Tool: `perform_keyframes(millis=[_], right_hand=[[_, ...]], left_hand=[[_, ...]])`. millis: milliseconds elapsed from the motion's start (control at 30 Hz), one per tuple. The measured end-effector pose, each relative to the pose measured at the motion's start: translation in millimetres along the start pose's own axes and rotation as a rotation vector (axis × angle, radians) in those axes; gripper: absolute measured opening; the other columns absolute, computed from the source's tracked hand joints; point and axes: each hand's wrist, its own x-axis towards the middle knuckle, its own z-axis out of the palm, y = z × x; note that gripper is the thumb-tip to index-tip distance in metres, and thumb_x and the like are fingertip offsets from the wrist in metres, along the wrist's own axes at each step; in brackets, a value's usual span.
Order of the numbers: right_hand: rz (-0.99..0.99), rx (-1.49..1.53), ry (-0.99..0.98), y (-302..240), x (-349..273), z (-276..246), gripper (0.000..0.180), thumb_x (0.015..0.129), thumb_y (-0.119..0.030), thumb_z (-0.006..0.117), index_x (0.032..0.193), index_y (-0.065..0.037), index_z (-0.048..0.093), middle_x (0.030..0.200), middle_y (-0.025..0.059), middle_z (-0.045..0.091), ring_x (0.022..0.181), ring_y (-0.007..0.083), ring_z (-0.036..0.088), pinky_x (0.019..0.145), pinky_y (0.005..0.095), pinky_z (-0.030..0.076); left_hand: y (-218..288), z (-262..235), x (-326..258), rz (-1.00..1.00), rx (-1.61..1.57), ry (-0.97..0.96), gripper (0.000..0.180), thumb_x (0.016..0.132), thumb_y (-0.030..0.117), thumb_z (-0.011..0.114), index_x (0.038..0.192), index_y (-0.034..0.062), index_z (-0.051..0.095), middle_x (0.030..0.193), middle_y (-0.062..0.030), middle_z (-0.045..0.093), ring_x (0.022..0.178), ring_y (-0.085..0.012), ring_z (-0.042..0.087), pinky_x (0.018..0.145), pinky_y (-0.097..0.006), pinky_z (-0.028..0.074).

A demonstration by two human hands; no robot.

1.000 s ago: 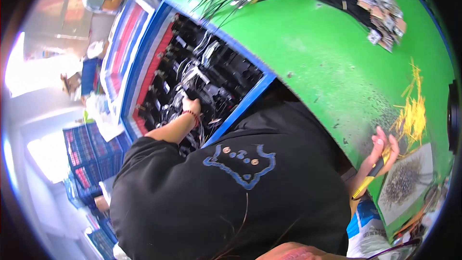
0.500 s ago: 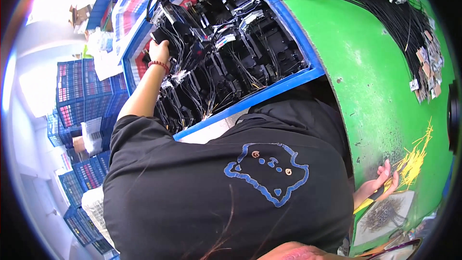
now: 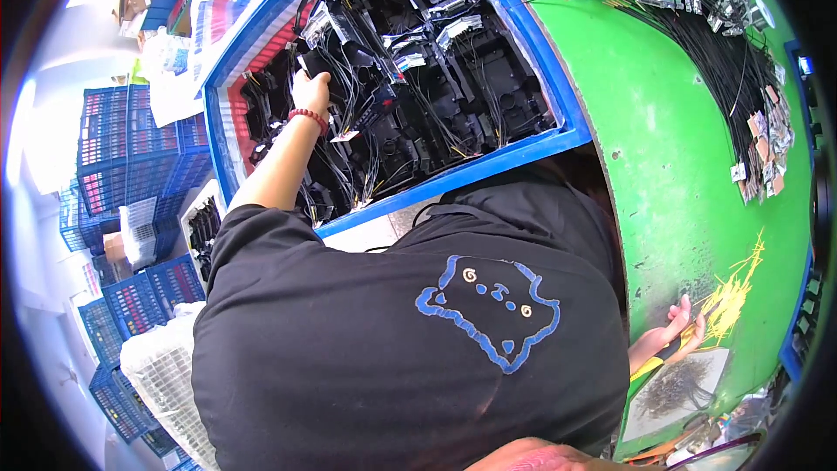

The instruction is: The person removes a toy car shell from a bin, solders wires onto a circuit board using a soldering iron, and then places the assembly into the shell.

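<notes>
My left hand [image 3: 310, 91], with a red bead bracelet on its wrist, reaches into a blue crate [image 3: 488, 161] filled with black plastic parts [image 3: 436, 78] and thin wires. Its fingers close on one black plastic part [image 3: 307, 64] near the crate's far left. My right hand [image 3: 678, 324] rests low on the right on the green table [image 3: 671, 148], beside a bunch of yellow wires [image 3: 737, 295]. It holds a yellow-and-black tool [image 3: 656, 363]. My black shirt hides most of both arms.
A bundle of black cables with small boards [image 3: 741, 78] lies on the table's far right. A white tray of small dark pieces [image 3: 680, 388] sits by my right hand. Stacked blue crates [image 3: 122, 148] stand at the left, with a white mesh bag [image 3: 161, 375] below.
The view swung toward the crate. My left hand moved across the crate and now grips a part further in. My right hand stays by the yellow wires.
</notes>
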Motion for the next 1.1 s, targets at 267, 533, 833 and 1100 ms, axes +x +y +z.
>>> perform_keyframes(millis=[267, 533, 833, 1100], right_hand=[[-0.004, -0.052, 0.01, -6.4, 0.4, 3.4, 0.025, 0.091, -0.011, 0.057, 0.111, 0.002, 0.05, 0.092, 0.018, 0.068, 0.067, 0.0151, 0.056, 0.062, 0.0253, 0.045], [0.069, -0.054, 0.009, -5.0, -3.3, 0.6, 0.024, 0.093, -0.013, 0.055, 0.113, -0.001, 0.049, 0.096, 0.0122, 0.068, 0.071, 0.0127, 0.053, 0.066, 0.0237, 0.042], [0.017, -0.071, 0.021, -8.6, -2.6, 3.0, 0.023, 0.091, -0.01, 0.056, 0.111, -0.001, 0.051, 0.091, 0.0162, 0.068, 0.066, 0.0152, 0.054, 0.061, 0.0253, 0.043], [0.038, -0.104, 0.026, -17.3, -4.0, 7.3, 0.023, 0.092, -0.014, 0.055, 0.112, -0.001, 0.05, 0.091, 0.0127, 0.068, 0.068, 0.0133, 0.053, 0.061, 0.0244, 0.043]], left_hand=[[-3.0, 16.7, 9.1, -0.193, -0.174, 0.007, 0.027, 0.072, 0.003, 0.062, 0.099, 0.0, 0.059, 0.087, -0.0102, 0.064, 0.068, -0.0206, 0.063, 0.058, -0.035, 0.053], [-18.2, 36.6, 1.6, -0.206, -0.206, -0.023, 0.025, 0.07, 0.003, 0.066, 0.093, -0.0006, 0.058, 0.084, -0.0102, 0.064, 0.073, -0.0202, 0.061, 0.069, -0.033, 0.049], [-36.5, 32.7, 9.3, -0.231, -0.164, 0.009, 0.024, 0.07, 0.006, 0.065, 0.092, -0.0005, 0.057, 0.08, -0.0099, 0.063, 0.067, -0.0201, 0.061, 0.059, -0.034, 0.05], [-25.6, 27.2, 23.0, -0.2, -0.118, -0.046, 0.023, 0.071, 0.003, 0.065, 0.094, 0.0001, 0.062, 0.082, -0.0079, 0.065, 0.072, -0.018, 0.061, 0.069, -0.032, 0.049]])
